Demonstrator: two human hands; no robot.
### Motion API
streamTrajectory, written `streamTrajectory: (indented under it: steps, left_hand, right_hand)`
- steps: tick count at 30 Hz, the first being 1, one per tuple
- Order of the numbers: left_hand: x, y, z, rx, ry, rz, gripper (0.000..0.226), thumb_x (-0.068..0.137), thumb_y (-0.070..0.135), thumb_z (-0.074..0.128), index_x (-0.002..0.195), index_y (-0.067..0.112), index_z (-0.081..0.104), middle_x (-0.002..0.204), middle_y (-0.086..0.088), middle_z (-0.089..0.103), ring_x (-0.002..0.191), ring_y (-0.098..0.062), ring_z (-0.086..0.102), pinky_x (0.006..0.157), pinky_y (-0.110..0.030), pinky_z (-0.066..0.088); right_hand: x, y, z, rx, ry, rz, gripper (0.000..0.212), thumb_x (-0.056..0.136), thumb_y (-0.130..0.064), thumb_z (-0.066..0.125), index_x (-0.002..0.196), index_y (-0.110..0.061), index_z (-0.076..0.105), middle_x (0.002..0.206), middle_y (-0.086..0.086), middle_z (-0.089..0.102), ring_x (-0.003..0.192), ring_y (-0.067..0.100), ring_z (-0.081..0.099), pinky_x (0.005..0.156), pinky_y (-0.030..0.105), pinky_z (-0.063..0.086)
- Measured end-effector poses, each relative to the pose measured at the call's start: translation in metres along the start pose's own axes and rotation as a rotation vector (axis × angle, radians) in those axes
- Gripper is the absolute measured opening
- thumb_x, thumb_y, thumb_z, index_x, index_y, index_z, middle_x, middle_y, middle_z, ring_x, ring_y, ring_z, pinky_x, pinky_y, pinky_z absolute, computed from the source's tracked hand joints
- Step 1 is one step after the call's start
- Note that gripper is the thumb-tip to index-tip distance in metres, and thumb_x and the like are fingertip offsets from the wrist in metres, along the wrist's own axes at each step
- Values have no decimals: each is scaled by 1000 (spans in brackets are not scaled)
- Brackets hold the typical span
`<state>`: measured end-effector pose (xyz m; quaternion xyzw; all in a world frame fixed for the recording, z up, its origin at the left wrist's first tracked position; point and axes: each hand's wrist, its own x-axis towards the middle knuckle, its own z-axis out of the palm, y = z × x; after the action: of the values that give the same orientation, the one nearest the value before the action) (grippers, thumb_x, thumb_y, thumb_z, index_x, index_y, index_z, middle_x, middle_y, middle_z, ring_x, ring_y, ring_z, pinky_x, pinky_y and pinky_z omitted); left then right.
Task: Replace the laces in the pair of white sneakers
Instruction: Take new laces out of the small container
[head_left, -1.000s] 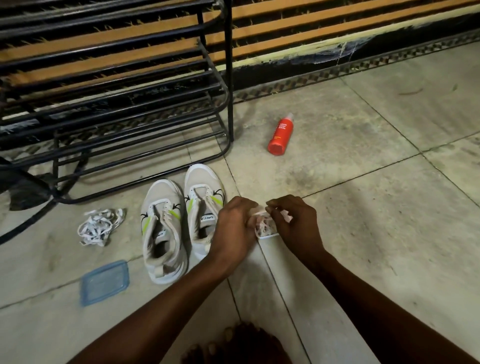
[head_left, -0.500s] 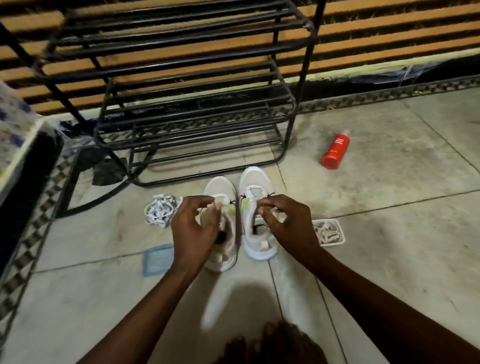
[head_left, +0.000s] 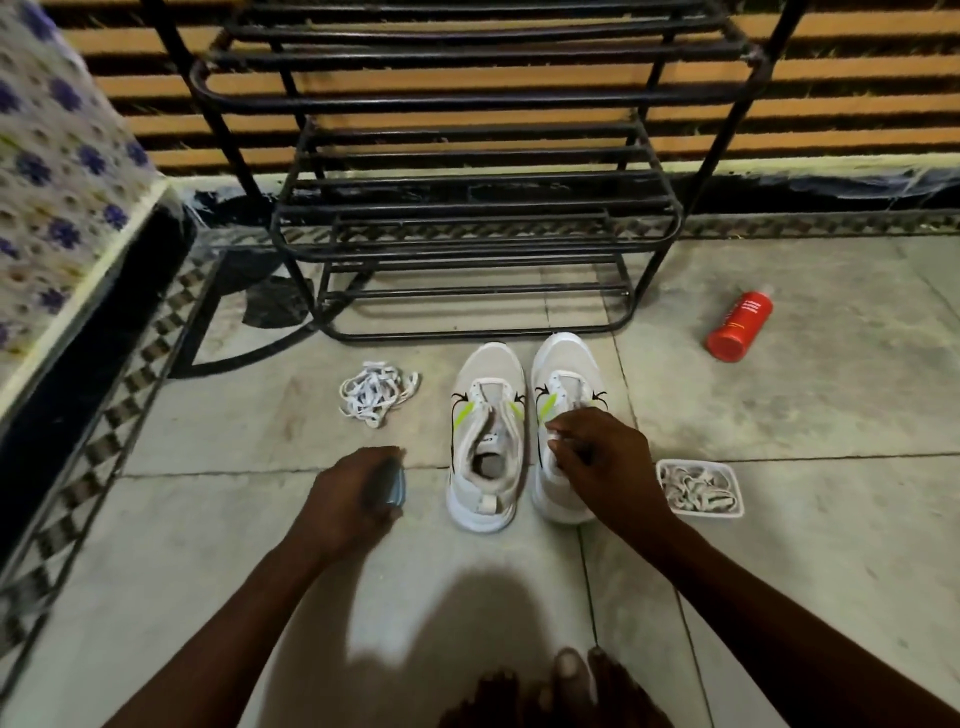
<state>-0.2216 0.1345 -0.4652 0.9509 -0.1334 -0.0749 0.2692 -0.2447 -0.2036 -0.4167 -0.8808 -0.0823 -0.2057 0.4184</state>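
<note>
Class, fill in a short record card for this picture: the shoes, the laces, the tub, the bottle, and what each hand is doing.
shoes: left sneaker and right sneaker, side by side, toes towards the black rack, no laces threaded
loose laces: white heap on the floor, left of the shoes
tub: white container holding more laces, right of the shoes
bottle: red bottle lying on its side
left hand: grips the blue lid
right hand: fingers curled on the right sneaker's collar

The sneakers (head_left: 488, 374) are showing matt cloth uppers over smooth soles. The metal tubes of the rack (head_left: 467, 98) are catching a dull sheen. The floor tiles (head_left: 779, 415) are looking matt and scuffed, the red bottle (head_left: 740, 327) is gleaming as glossy plastic, the loose laces (head_left: 376, 392) are looking woven.
</note>
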Motion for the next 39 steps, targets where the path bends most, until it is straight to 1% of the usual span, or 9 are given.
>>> streamTrajectory:
  steps: [4,6,11,18,22,27,30,34,39]
  left_hand:
    - [3,3,-5,22,45,15,81,69,44,89,139,21,58,128,1,66,112,-24,64,95,-33,52]
    - [11,16,-13,-121,104,-33,76,69,47,90,134,22,60,121,8,67,106,-15,66,92,-22,51]
    - [34,77,-39,-500,263,72,66,76,38,90,134,27,60,123,11,68,105,-9,68,87,-19,55]
    - [54,168,-48,-864,266,187,57,81,31,84,133,19,61,127,-1,63,112,-22,68,84,-22,56]
    - [59,203,-29,-962,193,200,50,84,22,81,129,8,63,132,-9,63,113,-23,69,87,-27,57]
    - [69,230,8,-1023,48,245,47,85,4,80,128,-1,61,136,-16,60,121,-27,66,99,-35,56]
    - [75,240,28,-933,-61,281,57,79,2,86,129,2,60,133,-14,60,123,-27,64,101,-41,56]
    - [79,251,52,-508,-136,376,69,73,15,92,134,9,60,129,-2,57,121,-11,61,100,-31,56]
    - [76,268,85,-39,-189,457,70,74,36,86,132,14,55,122,0,48,115,-17,53,99,-26,46]
  right_hand:
    - [-1,-3,-3,-13,4,-52,9,79,0,70,84,-4,76,97,-11,68,95,11,65,85,33,52]
    - [0,-2,-4,7,11,-42,10,80,1,72,87,-4,76,99,-7,71,95,14,67,85,36,54]
    - [5,-9,-7,128,-33,2,26,76,2,82,100,-7,76,102,5,73,101,17,69,88,39,55]
    - [6,-17,-23,340,-158,125,52,79,-39,82,126,-21,68,120,-9,69,86,16,69,77,27,58]
    - [6,-4,-41,650,-205,311,65,78,-8,84,138,-11,57,131,4,67,114,26,67,92,45,57]
    - [-3,24,-84,626,-171,445,63,64,-11,92,122,-9,68,111,9,75,94,27,73,88,47,60]
    - [-17,45,-112,562,-139,487,63,60,-12,94,119,-11,70,109,5,76,93,24,73,77,39,62]
    - [-33,71,-142,435,-99,481,70,56,-3,95,120,-11,69,119,0,69,100,23,71,77,39,61]
    - [-47,82,-158,208,-140,329,68,60,-11,96,121,-12,68,119,-1,64,103,15,65,70,33,59]
